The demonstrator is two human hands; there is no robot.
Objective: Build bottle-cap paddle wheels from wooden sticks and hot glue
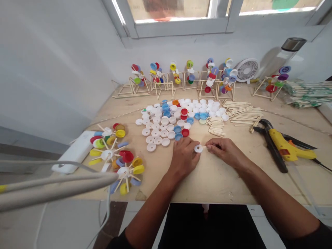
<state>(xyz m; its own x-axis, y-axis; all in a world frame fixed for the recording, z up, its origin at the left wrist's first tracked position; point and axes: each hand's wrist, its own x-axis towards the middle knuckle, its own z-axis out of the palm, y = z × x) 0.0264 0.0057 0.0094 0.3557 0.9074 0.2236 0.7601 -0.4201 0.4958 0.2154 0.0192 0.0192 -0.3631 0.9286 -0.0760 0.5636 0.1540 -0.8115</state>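
My left hand (184, 154) is closed on a white bottle cap (198, 149) with a dark hole in its face, low over the front of the wooden table. From the right, my right hand (224, 149) pinches a short wooden stick (203, 147) whose end meets the cap's rim. Whether the stick is fixed in the cap I cannot tell. Just beyond my hands lie many loose caps (164, 133), mostly white with some blue and red. A small pile of short sticks (215, 126) sits behind my right hand.
Left on the table are spoked cap wheels (123, 172) beside a white power strip (74, 152). Stick stands with coloured caps (190, 74) line the wall. A yellow glue gun (290, 148), longer sticks (242, 113), a small fan (247, 70) and a bottle (287, 55) are right. Grey cables (59, 186) cross the lower left.
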